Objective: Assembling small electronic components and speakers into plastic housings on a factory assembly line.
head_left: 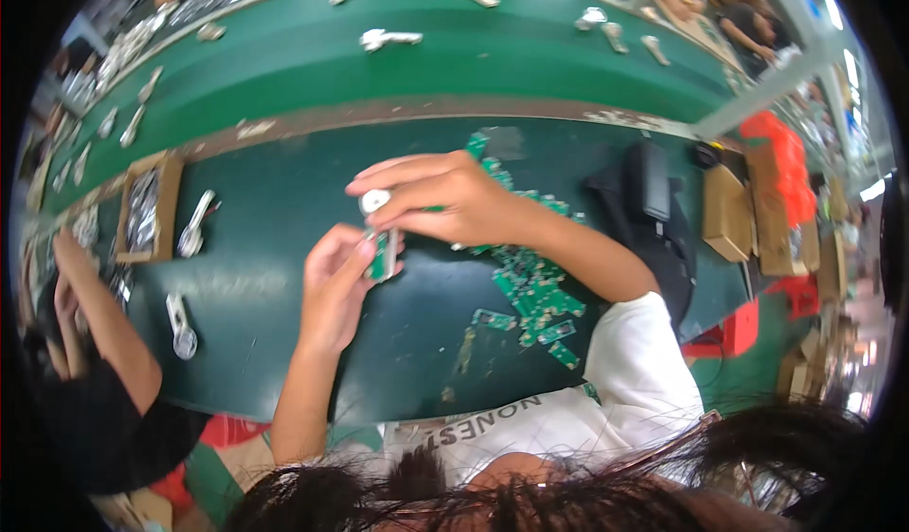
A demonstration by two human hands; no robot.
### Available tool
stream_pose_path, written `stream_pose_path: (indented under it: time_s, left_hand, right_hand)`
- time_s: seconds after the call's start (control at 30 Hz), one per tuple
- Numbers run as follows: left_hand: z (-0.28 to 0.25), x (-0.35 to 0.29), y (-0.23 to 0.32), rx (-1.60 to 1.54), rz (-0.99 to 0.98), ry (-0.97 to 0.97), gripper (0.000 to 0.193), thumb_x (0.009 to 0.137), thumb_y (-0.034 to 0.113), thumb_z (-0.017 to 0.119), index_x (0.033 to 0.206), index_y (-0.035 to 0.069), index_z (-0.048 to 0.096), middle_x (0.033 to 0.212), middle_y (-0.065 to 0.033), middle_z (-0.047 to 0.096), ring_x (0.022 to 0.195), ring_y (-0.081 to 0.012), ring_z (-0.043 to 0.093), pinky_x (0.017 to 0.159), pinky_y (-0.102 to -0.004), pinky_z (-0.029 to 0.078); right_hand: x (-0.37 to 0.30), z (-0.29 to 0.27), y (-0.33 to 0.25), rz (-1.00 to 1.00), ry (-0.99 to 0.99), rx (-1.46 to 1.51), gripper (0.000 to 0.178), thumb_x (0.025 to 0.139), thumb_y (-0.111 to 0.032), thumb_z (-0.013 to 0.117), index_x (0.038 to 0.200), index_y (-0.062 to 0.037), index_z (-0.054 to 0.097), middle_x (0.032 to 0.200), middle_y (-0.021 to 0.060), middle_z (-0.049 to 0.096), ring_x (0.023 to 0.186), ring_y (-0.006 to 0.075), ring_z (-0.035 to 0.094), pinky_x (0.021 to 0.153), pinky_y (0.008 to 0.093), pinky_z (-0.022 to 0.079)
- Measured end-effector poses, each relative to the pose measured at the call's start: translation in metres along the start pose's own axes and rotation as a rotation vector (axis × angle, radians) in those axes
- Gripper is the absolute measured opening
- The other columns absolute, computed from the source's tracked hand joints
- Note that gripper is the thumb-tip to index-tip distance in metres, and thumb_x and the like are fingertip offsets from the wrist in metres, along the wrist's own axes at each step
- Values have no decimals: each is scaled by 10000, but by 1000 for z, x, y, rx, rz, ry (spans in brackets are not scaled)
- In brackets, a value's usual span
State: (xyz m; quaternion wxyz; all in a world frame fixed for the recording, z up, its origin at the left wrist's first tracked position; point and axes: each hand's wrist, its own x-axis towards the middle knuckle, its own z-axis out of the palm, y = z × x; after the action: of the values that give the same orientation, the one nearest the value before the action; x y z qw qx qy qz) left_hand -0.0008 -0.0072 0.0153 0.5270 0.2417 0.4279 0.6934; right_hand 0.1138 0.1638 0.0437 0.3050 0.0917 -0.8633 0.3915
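Observation:
Both my hands are together over the middle of the table on a white handheld device (375, 201) with a round end. A green circuit board (382, 259) lies in its body. My left hand (331, 281) is closed round the lower body, thumb pressed near the board. From above, my right hand (454, 196) grips the round end, its fingers partly hiding the device. A bit of green shows under the right fingers; I cannot tell what it belongs to. Beside my right forearm, many loose green circuit boards (530, 281) lie in a pile.
Two white devices, one nearer (183, 333) and one farther (195, 227), lie at left by a cardboard box (150, 208). A black bag (653, 257) and brown box (727, 212) stand right. Beyond runs a green conveyor (303, 54) carrying white parts. Another person's arm (109, 324) is at left.

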Motion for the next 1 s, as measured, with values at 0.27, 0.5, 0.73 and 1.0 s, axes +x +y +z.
stream_pose_path:
  time_s: [0.27, 0.5, 0.73, 1.0]
  left_hand:
    - [0, -1, -1, -61, 35, 52, 122, 948, 160, 572, 921, 41, 579, 967, -97, 666, 915, -158, 645, 759, -305, 532]
    - [-11, 0, -3, 125, 55, 19, 101, 951, 152, 554, 912, 60, 546, 955, -96, 661, 899, -190, 658, 750, -349, 567]
    - [0, -4, 9, 167, 39, 42, 120, 928, 140, 592, 904, 24, 569, 945, -103, 664, 867, -158, 661, 662, -295, 592]
    - [1, -3, -3, 225, 127, 64, 119, 886, 65, 638, 955, -4, 568, 951, -115, 657, 871, -173, 663, 668, -271, 580]
  right_hand:
    - [4, 5, -5, -34, 1, -94, 183, 708, 40, 717, 878, -25, 698, 1174, 166, 635, 1112, 318, 604, 852, 370, 541]
    - [4, 5, -3, -67, 10, -32, 200, 701, 48, 719, 888, -19, 700, 1177, 173, 633, 1119, 337, 597, 850, 379, 542]
    - [5, -1, -2, 15, -11, 58, 213, 722, 62, 707, 916, -25, 711, 1179, 163, 636, 1121, 322, 595, 821, 367, 542]
    - [4, 1, -7, 19, -36, -5, 186, 727, 49, 694, 894, -33, 704, 1192, 135, 630, 1137, 317, 581, 819, 379, 543]
